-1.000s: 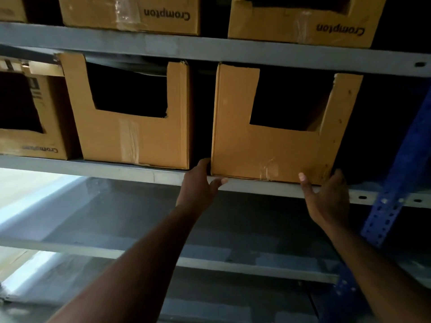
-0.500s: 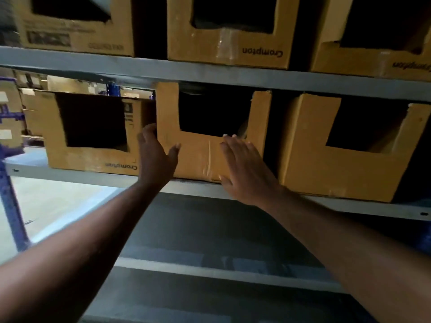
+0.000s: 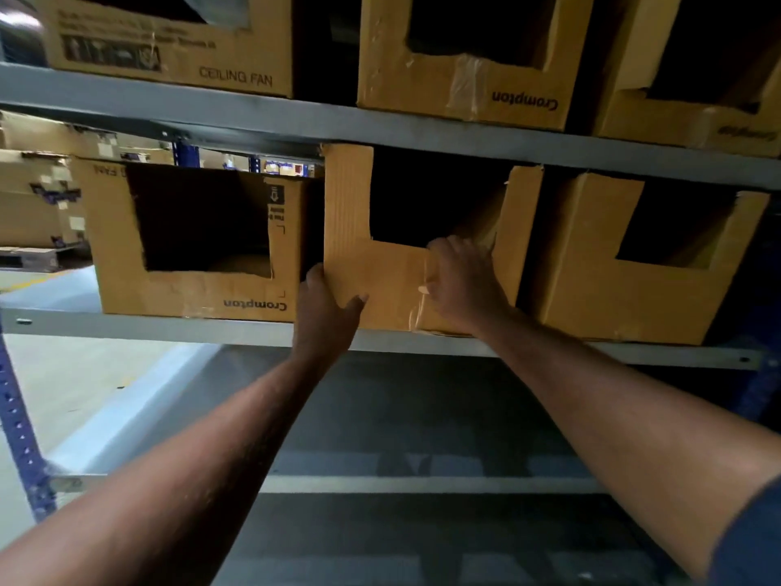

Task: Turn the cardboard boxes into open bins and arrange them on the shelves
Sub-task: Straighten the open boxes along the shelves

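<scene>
Three cardboard bins with cut-out fronts stand in a row on the grey middle shelf (image 3: 177, 327). The middle bin (image 3: 380, 281) is the one I hold. My left hand (image 3: 325, 315) grips its lower left corner, thumb across the front face and fingers round the side. My right hand (image 3: 460, 281) curls over the bottom edge of its front cut-out, fingers hooked inside. The left bin (image 3: 186, 296) carries an upside-down "Crompton" print. The right bin (image 3: 634, 302) stands close beside the middle one.
Three more cut-open bins stand on the upper shelf (image 3: 422, 133) overhead, among them one marked "CEILING FAN" (image 3: 169, 48). A bare lower shelf (image 3: 422, 484) lies below my arms. Blue perforated uprights (image 3: 21, 433) frame the rack. Stacked cartons (image 3: 38, 205) stand beyond at far left.
My hands left the right bin and moved to the middle one. The right hand went from flat on its front to hooked over the cut-out edge; the left closed on its corner.
</scene>
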Tool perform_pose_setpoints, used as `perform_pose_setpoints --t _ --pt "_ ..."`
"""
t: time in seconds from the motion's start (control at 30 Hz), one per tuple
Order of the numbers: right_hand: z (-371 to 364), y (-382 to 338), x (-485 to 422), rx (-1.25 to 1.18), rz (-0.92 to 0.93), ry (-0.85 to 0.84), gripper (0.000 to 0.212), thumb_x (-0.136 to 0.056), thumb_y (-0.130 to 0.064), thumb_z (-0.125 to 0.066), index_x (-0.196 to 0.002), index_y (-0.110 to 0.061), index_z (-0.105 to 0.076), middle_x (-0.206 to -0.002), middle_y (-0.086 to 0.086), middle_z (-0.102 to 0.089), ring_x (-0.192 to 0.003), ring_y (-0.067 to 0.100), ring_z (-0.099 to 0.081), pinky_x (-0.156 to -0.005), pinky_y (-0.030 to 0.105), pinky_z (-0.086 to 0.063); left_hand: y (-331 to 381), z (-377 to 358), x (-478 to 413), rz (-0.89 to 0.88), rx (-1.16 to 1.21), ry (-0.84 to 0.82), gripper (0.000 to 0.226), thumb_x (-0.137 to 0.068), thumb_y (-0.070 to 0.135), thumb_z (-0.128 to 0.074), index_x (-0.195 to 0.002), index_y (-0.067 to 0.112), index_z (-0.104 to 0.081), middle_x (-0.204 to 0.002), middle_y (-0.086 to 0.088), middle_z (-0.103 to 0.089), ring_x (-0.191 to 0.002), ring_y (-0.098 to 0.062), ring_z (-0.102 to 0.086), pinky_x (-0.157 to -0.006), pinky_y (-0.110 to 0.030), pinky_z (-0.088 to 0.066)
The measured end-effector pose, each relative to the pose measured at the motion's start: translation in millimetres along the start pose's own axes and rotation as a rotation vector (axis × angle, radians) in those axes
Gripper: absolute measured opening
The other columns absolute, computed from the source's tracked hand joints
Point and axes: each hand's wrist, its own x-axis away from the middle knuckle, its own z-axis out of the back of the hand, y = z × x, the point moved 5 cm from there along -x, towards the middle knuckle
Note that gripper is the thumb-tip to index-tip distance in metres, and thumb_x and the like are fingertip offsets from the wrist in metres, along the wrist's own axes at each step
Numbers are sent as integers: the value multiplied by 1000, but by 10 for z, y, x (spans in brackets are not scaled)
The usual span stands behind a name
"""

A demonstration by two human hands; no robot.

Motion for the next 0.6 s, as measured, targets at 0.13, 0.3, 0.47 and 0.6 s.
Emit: perform_pose_setpoints --t 0.13,0.3,0.47,0.6 --pt "-40 -48 126 168 -19 -25 75 -71 -35 -85 -135 -18 -47 -131 4 -57 -126 26 -52 -113 58 -30 -77 -10 -38 -50 -43 -136 85 -86 33 -76 -151 9 -27 -146 -11 -45 -134 -29 -46 -107 -50 -46" --pt "-124 -79 135 215 -74 -26 91 -63 -30 -90 -140 -16 -42 -141 7 -50 -139 29 -41 -116 57 -22 -178 -15 -59 -66 -213 -179 75 -92 33 -69 -149 9 -27 -140 -16 -54 -123 -37 -57 -97 -51 -52" --pt "-211 30 108 226 -54 -38 94 -64 -35 -90 -141 -17 -38 -144 5 -47 -141 27 -38 -118 59 -18 -235 -48 -37 -90 -329 -94 65 -90 40 -70 -141 14 -40 -124 -10 -64 -106 -31 -66 -82 -45 -57" --pt "-217 66 157 177 -43 -6 98 -62 -38 -91 -142 -18 -37 -144 4 -46 -141 26 -37 -118 62 -18 -243 -81 -26 -97 -368 -53 63 -89 42 -71 -138 15 -42 -119 -9 -65 -102 -31 -66 -81 -46 -57"
